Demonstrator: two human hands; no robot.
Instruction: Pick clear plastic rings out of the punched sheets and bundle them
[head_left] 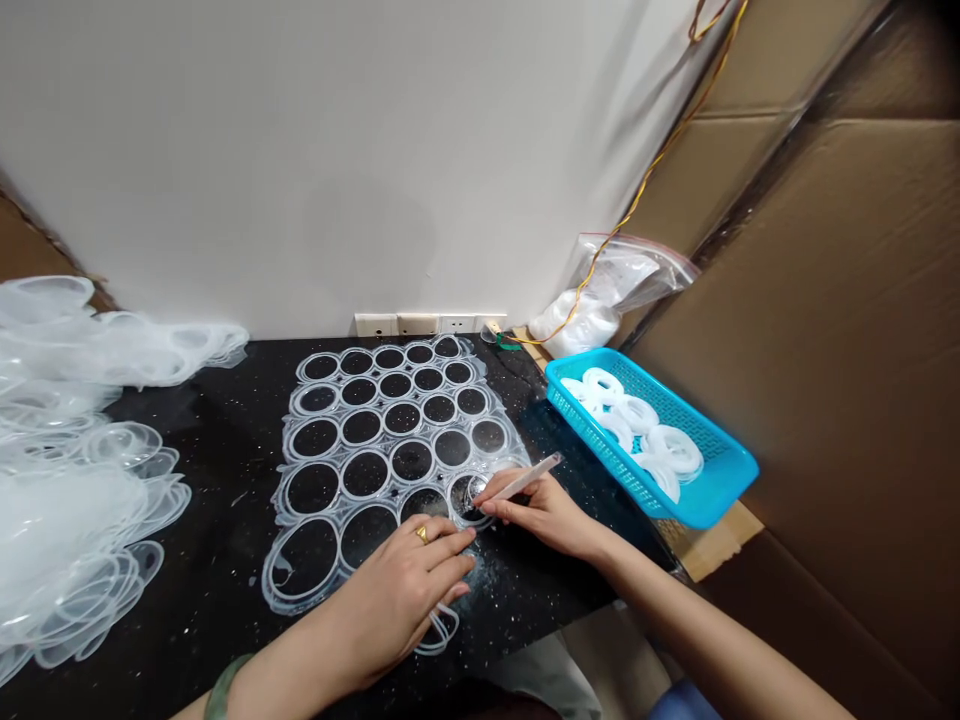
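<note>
A translucent silicone-like sheet (340,452) with rows of round openings lies on the black speckled tabletop. My right hand (541,508) pinches a slim, pale pen-like tool (531,474), its lower end at the sheet's near right opening. What its tip looks like is hidden by my fingers. My left hand (420,580) rests palm down on the sheet's near edge, fingers stretched out toward that opening. A few thin translucent rings (444,632) stick out beneath my left hand; whether the fingers hold them is hidden.
Heaps of translucent ring-shaped pieces (67,510) cover the left side. At right stands a blue plastic basket (720,480) with several white rings (637,415). Behind it are a clear plastic bag (592,300), a yellow twisted wire (651,180) and wall sockets (416,324). Cardboard (847,300) borders the right.
</note>
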